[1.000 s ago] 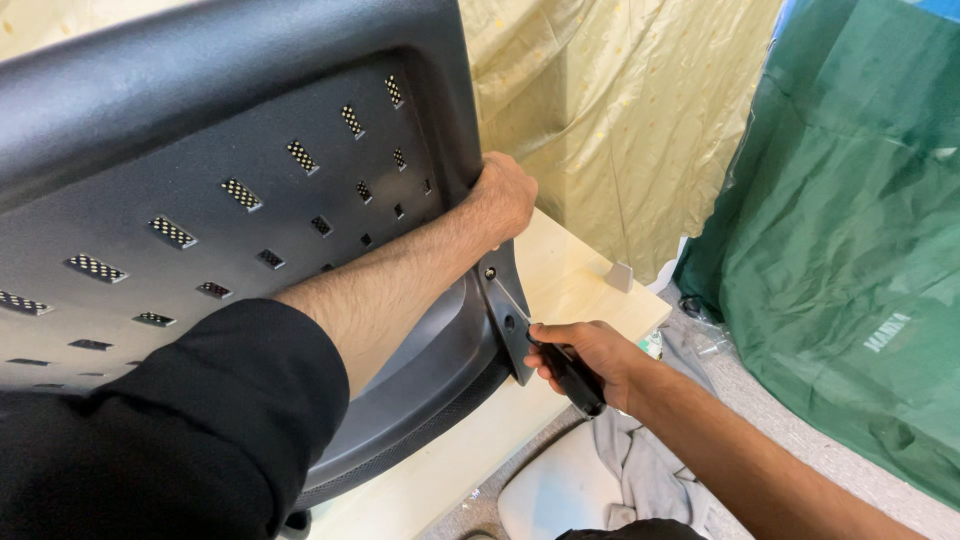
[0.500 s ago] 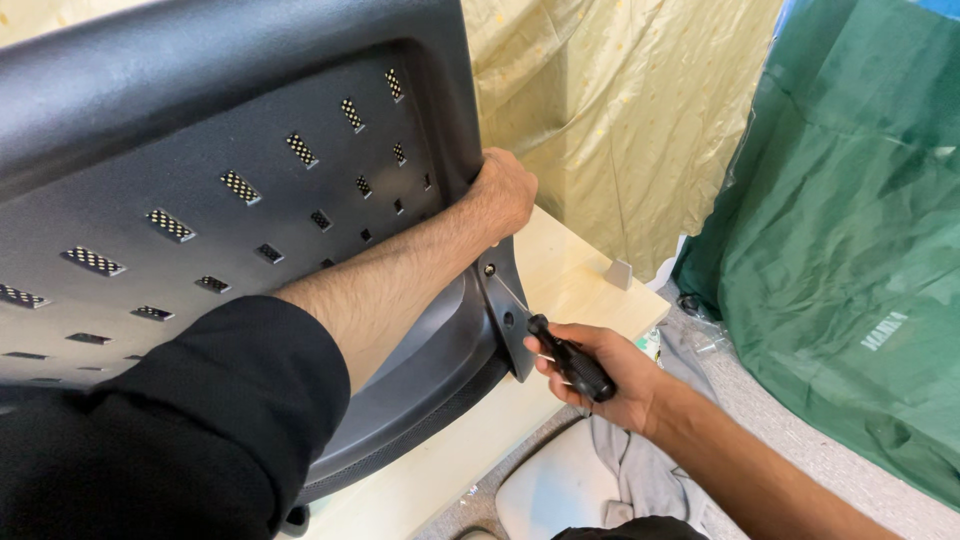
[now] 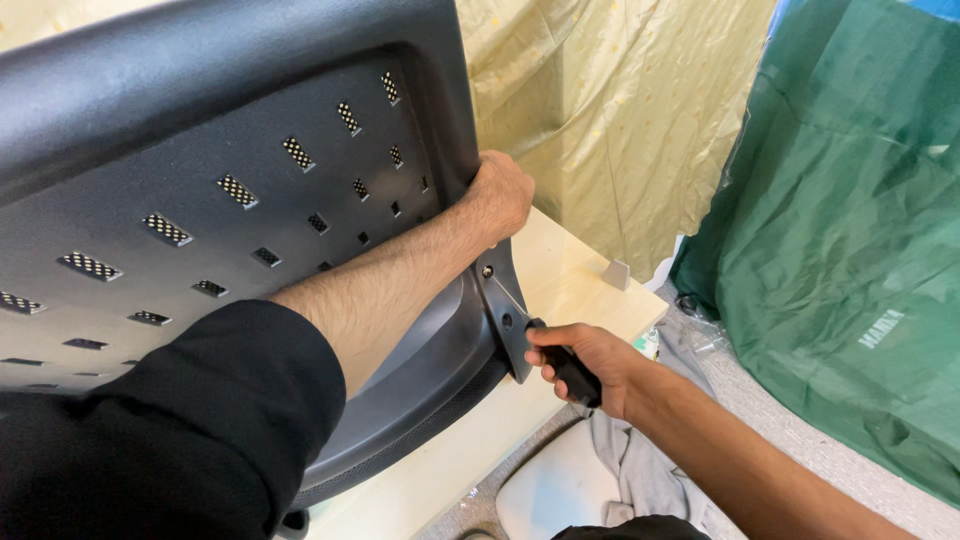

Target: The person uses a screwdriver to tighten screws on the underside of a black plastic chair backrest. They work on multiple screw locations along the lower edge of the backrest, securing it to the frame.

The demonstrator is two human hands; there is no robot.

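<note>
A black plastic chair back (image 3: 230, 190), pierced with rows of small rectangular vents, stands tilted on a pale wooden counter (image 3: 560, 280) and fills the left of the view. Behind it hangs a yellowish plastic sheet (image 3: 610, 110); to the right a green tarp (image 3: 850, 230) covers a bulky shape on the floor. The left hand (image 3: 500, 195), its arm in a black sleeve (image 3: 170, 420), curls over the chair back's right edge, fingers wrapped behind the rim. Just below, a grey metal bracket (image 3: 503, 300) runs down that edge. The right hand (image 3: 590, 365) is clamped around a black tool handle (image 3: 572, 375), its tip at the bracket. Grey cloth (image 3: 640, 470) lies on the floor beneath. No containers show.
</note>
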